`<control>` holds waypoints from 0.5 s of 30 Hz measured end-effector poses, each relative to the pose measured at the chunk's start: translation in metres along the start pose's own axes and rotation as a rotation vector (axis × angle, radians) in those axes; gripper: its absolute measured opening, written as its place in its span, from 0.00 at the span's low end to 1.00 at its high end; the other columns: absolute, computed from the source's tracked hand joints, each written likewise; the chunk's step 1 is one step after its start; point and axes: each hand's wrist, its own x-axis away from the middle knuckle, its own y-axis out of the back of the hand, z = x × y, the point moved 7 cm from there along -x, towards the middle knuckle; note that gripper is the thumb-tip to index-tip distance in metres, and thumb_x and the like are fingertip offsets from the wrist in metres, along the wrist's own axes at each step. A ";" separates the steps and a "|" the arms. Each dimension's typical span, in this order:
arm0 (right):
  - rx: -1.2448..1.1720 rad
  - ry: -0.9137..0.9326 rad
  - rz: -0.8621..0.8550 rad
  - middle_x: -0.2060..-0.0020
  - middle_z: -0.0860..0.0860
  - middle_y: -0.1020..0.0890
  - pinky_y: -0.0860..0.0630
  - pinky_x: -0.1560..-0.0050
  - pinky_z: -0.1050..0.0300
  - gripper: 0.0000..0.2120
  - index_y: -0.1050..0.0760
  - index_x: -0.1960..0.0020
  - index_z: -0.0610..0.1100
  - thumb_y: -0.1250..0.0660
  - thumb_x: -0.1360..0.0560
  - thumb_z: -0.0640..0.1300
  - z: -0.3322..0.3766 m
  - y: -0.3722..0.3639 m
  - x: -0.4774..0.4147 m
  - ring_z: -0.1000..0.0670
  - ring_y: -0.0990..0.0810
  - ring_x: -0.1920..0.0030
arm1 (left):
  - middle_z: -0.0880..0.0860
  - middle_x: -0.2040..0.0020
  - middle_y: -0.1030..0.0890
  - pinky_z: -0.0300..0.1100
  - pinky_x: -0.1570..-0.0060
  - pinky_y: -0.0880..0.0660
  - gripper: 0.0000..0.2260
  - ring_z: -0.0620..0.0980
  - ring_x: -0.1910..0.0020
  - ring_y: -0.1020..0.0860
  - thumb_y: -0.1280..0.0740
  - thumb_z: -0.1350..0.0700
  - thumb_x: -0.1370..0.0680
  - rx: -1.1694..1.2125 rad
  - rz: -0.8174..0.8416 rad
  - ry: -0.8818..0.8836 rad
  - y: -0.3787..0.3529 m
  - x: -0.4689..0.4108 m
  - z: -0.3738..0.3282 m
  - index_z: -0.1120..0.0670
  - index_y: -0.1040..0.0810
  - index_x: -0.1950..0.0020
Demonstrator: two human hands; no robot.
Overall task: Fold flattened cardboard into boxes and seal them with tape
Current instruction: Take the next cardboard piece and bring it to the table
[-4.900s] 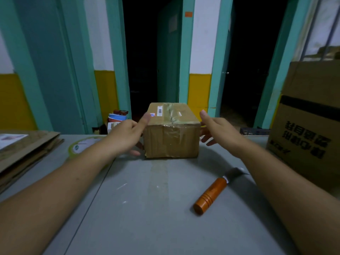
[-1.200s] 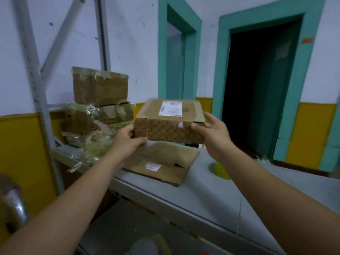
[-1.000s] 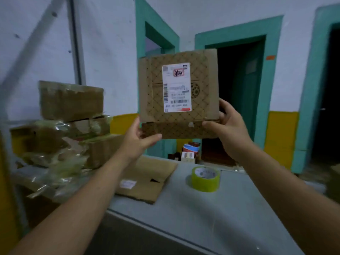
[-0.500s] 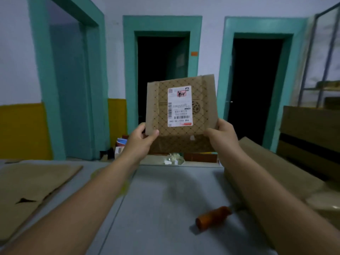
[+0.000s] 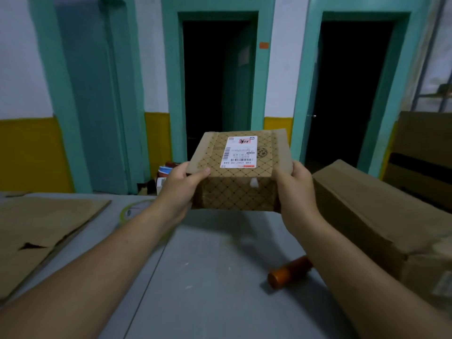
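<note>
Head view: patterned cardboard box (image 5: pixel 234 192) held up over far edge of grey table (image 5: pixel 208 277). L hand (image 5: pixel 179 189) and R hand (image 5: pixel 293 189) each grasp one end, L thumb on lid. White shipping label (image 5: pixel 238 152) on lid: barcode, red stamp, print too blurred to read. Orange handle (image 5: pixel 288 275) nr right edge; flat cardboard (image 5: pixel 44 231) at left edge. Teal door frames (image 5: pixel 299 94), yellow-banded wall.
</note>
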 end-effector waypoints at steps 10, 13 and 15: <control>-0.284 -0.212 0.038 0.41 0.45 0.15 0.19 0.40 0.34 0.14 0.24 0.35 0.50 0.40 0.16 0.54 -0.016 0.000 0.007 0.41 0.16 0.39 | 0.57 0.41 0.14 0.54 0.46 0.19 0.12 0.55 0.42 0.14 0.34 0.54 0.15 0.286 0.021 0.090 -0.019 0.007 0.011 0.55 0.22 0.33; -0.336 -0.246 0.052 0.42 0.43 0.15 0.19 0.40 0.36 0.09 0.25 0.38 0.49 0.40 0.15 0.47 -0.020 0.000 0.005 0.41 0.15 0.41 | 0.58 0.39 0.15 0.53 0.47 0.19 0.13 0.57 0.40 0.16 0.37 0.57 0.15 0.316 0.063 0.105 -0.019 0.006 0.013 0.55 0.24 0.30; -0.357 -0.260 0.066 0.40 0.40 0.16 0.19 0.39 0.35 0.08 0.25 0.39 0.45 0.39 0.16 0.41 -0.018 0.001 0.006 0.39 0.15 0.41 | 0.61 0.37 0.16 0.57 0.43 0.19 0.16 0.60 0.37 0.18 0.38 0.63 0.16 0.343 0.120 0.084 -0.016 0.005 0.008 0.57 0.25 0.28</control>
